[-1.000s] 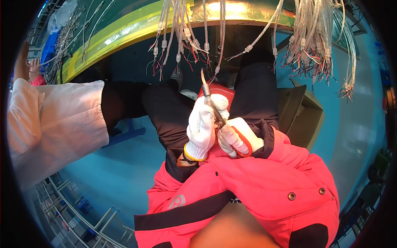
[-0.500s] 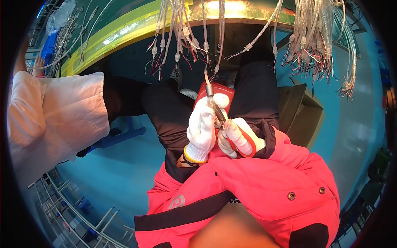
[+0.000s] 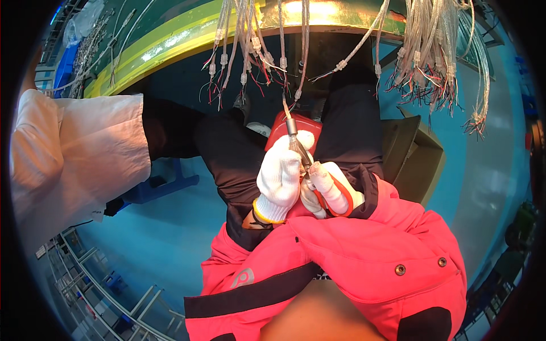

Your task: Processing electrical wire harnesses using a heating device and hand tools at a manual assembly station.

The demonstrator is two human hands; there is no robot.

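Observation:
My left hand (image 3: 278, 177), in a white knit glove with a yellow cuff edge, is closed around a slim piece with a dark collar (image 3: 292, 126) and a tan tip pointing toward the table. Its kind cannot be made out. Wrapped white on the fingers, my right hand (image 3: 331, 187) grips red-handled scissors (image 3: 343, 195). Their dark blades lie against the left hand, beside the collared piece. What sits between the blades is hidden. Behind the hands, between my legs, is a smooth red object (image 3: 276, 132).
Clear cables (image 3: 250, 51) with stripped red and black wire ends hang over the table edge (image 3: 170, 48). A thicker cable bundle (image 3: 426, 62) hangs at the right. An open cardboard box (image 3: 418, 159) stands right of my leg. Another person's pale garment (image 3: 85, 142) is close at the left.
The collared piece and my left hand have shifted very slightly rightward. The scissors stay in nearly the same place. At the far left, the other person's hand has gone out of sight.

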